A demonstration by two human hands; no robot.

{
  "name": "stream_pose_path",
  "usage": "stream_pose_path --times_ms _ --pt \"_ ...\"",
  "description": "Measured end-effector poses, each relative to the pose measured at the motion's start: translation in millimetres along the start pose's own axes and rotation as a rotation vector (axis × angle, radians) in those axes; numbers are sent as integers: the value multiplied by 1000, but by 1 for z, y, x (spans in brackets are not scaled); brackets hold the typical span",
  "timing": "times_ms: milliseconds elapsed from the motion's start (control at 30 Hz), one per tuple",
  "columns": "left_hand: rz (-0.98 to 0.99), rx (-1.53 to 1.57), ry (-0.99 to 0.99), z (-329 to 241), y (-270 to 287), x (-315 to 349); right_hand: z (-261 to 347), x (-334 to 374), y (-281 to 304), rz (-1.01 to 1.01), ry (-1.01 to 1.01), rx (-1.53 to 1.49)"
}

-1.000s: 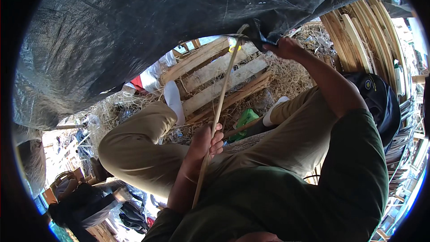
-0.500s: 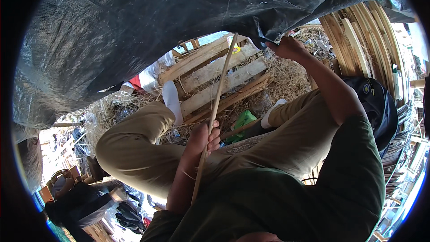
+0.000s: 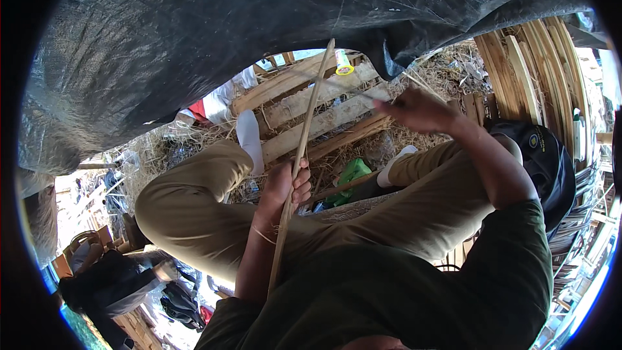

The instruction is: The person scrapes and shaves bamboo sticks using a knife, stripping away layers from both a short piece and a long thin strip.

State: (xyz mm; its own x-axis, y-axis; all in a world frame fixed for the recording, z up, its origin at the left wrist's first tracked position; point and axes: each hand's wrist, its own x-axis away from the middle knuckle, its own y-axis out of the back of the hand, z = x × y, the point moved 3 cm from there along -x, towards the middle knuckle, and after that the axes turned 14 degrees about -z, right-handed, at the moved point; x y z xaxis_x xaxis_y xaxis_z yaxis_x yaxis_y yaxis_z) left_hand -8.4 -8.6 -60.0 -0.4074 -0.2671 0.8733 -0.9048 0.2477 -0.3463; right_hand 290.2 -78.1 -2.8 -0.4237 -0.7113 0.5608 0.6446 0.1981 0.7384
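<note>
My left hand point(image 3: 285, 185) is closed round a long, pale wooden stick point(image 3: 308, 123). The stick slants upward from beside my body, and its far end comes to a narrow tip below the dark sheet. To the right of that upper end is my right hand point(image 3: 420, 110), its fingers curled round the grip of a knife point(image 3: 363, 93). The thin blade, smeared by motion, points left toward the stick and seems to cross it near the upper end; whether the two touch I cannot tell. The knife's grip is mostly hidden in my fist.
A black plastic sheet point(image 3: 259, 6) hangs low overhead. Beyond my legs lies a wooden pallet point(image 3: 337, 116) on straw, with a yellow-rimmed cup point(image 3: 344, 63) on it. Wooden boards point(image 3: 531, 71) stand at right above a dark cap point(image 3: 538, 149). A green bag point(image 3: 352, 178) lies between my feet.
My right hand has come down and nearer from the sheet's edge, and the knife blade now shows toward the stick. The left hand keeps its hold, with the stick shifted slightly left.
</note>
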Motion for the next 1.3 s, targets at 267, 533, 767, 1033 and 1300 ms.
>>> stream_pose_path --times_ms 267,533,767,1033,1300 --pt "153 40 63 19 -37 -7 53 29 -58 178 406 -52" --pt "211 59 109 25 -38 -6 38 12 -76 142 544 -36" --pt "220 70 90 13 -35 -7 31 -14 -81 -9 580 79" --pt "85 -10 98 18 -30 3 -45 -97 -38 -138 -13 60" --pt "-38 -158 -79 10 -26 1 31 -16 -83 134 536 133"
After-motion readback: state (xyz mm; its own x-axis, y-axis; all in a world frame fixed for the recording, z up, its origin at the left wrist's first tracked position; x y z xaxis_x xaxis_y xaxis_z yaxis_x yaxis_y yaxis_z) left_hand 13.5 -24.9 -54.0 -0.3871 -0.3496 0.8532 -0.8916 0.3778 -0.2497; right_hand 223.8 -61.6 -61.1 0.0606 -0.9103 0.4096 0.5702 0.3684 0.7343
